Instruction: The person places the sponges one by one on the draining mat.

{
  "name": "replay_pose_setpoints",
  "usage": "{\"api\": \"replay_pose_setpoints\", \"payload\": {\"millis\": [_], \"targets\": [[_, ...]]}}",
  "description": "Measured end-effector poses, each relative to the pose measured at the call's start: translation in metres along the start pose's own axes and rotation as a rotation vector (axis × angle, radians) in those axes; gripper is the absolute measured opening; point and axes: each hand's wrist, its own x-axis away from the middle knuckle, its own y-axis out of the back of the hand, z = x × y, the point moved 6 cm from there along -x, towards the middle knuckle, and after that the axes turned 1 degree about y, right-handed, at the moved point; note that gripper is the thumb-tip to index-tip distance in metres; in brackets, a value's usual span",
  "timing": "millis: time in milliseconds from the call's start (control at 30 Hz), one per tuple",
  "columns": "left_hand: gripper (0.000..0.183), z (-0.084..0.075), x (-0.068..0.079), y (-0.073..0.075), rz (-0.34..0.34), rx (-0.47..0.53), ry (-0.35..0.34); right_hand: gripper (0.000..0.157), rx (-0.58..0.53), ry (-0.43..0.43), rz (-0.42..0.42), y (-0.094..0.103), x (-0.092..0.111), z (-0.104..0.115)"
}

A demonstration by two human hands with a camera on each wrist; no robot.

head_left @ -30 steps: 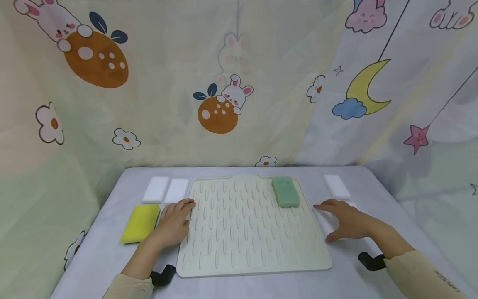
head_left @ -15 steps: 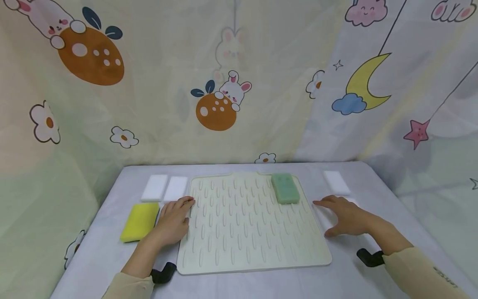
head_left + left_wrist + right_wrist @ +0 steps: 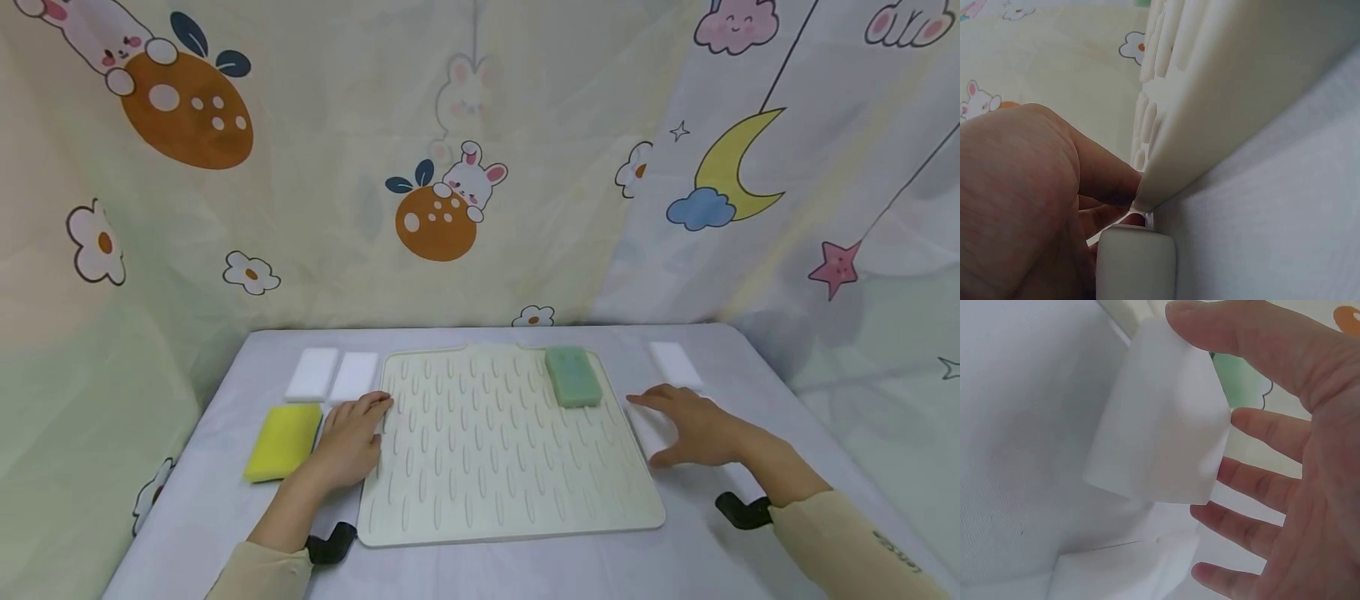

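The left hand (image 3: 347, 442) touches with unclenched fingers the edge of a cream rectangular mat with oval ridges (image 3: 487, 467), flat on the white cloth-covered bench (image 3: 525, 575) under a light-green sponge (image 3: 573, 377), while the right hand (image 3: 697, 427) spreads around a smooth white block (image 3: 1160, 425), gripped or not, I cannot tell.

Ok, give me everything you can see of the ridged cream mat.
The mat is cream, a roughly rectangular slab with rounded corners, covered in rows of raised long ovals; it looks like molded rubber or plastic. A shallow tab marks the far edge. It lies on the white-covered table, and a green sponge rests near its far right corner. The left hand appears to touch its left edge; the right hand is beside its right edge, contact unclear.
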Motion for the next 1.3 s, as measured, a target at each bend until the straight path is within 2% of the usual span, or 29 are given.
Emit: {"api": "replay_pose_setpoints", "payload": {"millis": [367, 667, 1300], "targets": [[0.056, -0.002, 0.000, 0.002, 0.007, -0.007, 0.017, 0.098, 0.019, 0.026, -0.021, 0.005, -0.001, 0.016], [0.056, -0.002, 0.001, 0.002, 0.010, -0.003, 0.014, 0.094, 0.028, 0.074, -0.037, 0.010, -0.001, 0.040], [0.055, -0.002, 0.000, 0.002, -0.004, -0.014, 0.000, 0.092, 0.027, 0.092, -0.044, -0.003, -0.009, 0.062]]}}
